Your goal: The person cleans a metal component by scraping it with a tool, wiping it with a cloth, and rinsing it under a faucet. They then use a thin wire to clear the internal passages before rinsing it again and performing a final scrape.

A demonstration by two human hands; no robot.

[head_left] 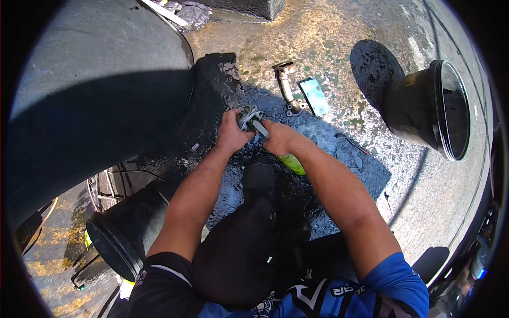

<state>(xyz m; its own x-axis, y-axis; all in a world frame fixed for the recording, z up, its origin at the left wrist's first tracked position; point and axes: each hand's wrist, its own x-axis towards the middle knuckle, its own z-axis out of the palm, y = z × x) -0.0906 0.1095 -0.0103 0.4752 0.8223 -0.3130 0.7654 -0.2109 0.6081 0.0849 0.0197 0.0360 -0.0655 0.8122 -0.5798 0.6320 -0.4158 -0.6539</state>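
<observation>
My left hand (231, 132) is closed around a flanged metal part (246, 112) with a round opening, held just above the wet ground. My right hand (278, 139) grips a flat grey bar-like tool (259, 127), whose end meets the metal part; its exact kind is not clear. Beyond my hands a bent metal pipe with flanged ends (287, 89) lies on the concrete. Beside it is a flat light-blue rectangular piece (315, 97). A bright yellow-green object (292, 164) shows below my right hand, partly covered by my forearm.
A large dark rounded body (106, 79) fills the upper left. One black bucket (419, 103) lies tipped at the right, another black bucket (124, 233) at the lower left. A thin dark tool (351, 143) rests on the stained concrete (339, 47). Crumpled foil (192, 15) is at the top.
</observation>
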